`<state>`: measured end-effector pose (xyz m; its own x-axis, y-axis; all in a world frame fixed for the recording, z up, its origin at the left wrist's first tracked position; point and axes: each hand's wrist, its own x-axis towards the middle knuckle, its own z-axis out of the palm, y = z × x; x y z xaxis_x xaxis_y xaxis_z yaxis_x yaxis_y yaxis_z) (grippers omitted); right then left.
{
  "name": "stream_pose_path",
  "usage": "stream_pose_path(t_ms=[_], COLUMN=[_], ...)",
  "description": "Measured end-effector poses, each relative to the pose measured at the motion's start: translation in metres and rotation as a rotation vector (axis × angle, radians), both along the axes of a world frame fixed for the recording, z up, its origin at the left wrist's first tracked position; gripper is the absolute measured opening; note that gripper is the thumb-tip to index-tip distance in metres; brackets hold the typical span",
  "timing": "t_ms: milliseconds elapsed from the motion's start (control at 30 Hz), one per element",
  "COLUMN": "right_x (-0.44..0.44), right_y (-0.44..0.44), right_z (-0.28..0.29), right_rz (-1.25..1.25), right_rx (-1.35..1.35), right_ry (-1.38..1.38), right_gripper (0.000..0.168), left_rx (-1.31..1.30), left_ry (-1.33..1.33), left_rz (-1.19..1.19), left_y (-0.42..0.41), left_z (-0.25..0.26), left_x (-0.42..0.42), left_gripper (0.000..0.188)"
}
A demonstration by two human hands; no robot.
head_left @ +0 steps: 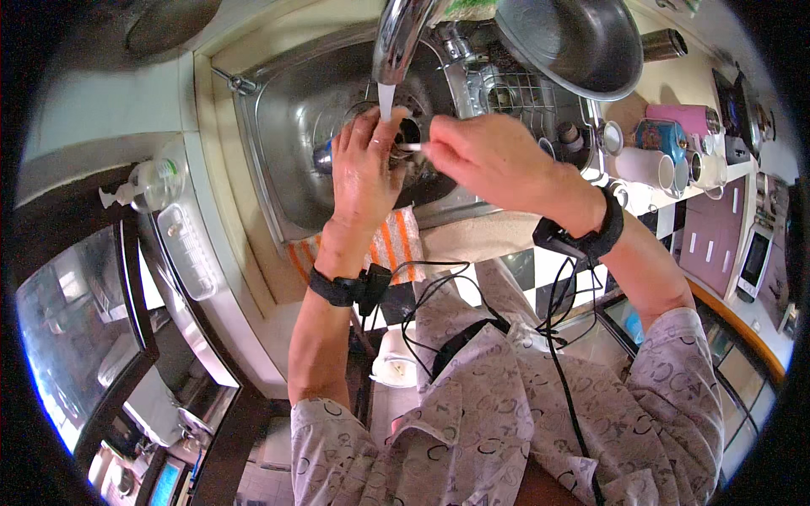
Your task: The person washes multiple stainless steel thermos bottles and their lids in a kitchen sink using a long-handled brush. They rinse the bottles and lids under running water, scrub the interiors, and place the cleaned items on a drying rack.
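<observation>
Water runs from the chrome faucet (397,57) onto the fingers of my left hand (370,164), over the stainless steel sink (294,126). That hand is closed around a small round vessel with a dark opening (408,131); its body is mostly hidden by my fingers. My right hand (487,155) pinches a thin white handle (411,147), whose far end reaches to the vessel's opening. What the handle's hidden end looks like cannot be told. Below my left hand, an orange-and-white striped cloth (397,243) hangs over the sink's front edge.
A large metal pan (573,44) stands tilted behind a wire dish rack (519,95). Cups (639,167) and a pink bottle (680,118) stand at the right. A pump bottle (155,183) is at the left. Black cables (436,291) hang between my wrists.
</observation>
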<state>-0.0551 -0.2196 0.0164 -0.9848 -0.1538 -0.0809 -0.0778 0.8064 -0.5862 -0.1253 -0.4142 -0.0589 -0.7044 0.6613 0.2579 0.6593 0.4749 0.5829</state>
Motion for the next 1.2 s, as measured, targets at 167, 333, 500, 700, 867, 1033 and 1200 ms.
stream_pose_path(t_ms=[167, 333, 500, 700, 867, 1033, 1200], right_x=[-0.006, -0.014, -0.012, -0.007, -0.004, -0.002, -0.008], right_y=[0.000, 0.020, 0.002, 0.011, -0.003, -0.014, -0.003], right_z=[-0.025, -0.005, -0.031, -0.035, -0.032, -0.028, -0.029], right_rz=[0.018, -0.079, -0.073, -0.039, -0.135, -0.095, -0.149], right_rx=[0.190, -0.351, 0.043, -0.173, 0.094, 0.028, -0.429], right_ry=[0.027, -0.284, 0.025, 0.020, 0.018, -0.065, -0.190], right_gripper=[0.030, 0.037, 0.038, 0.036, 0.034, 0.037, 0.039], left_rx=[0.056, -0.054, -0.010, -0.001, 0.027, 0.051, -0.022], left_ry=[0.098, 0.060, 0.062, -0.012, 0.044, 0.038, 0.057], left_rz=[-0.031, 0.043, -0.020, 0.037, -0.003, -0.011, 0.008], left_y=[0.011, 0.000, 0.008, 0.001, 0.008, 0.005, 0.005], left_z=[0.009, -0.004, 0.001, -0.012, -0.002, -0.006, 0.000], left_x=[0.006, -0.003, 0.003, -0.008, 0.005, -0.003, 0.001], left_gripper=[0.069, 0.060, 0.068, 0.068, 0.069, 0.071, 0.069])
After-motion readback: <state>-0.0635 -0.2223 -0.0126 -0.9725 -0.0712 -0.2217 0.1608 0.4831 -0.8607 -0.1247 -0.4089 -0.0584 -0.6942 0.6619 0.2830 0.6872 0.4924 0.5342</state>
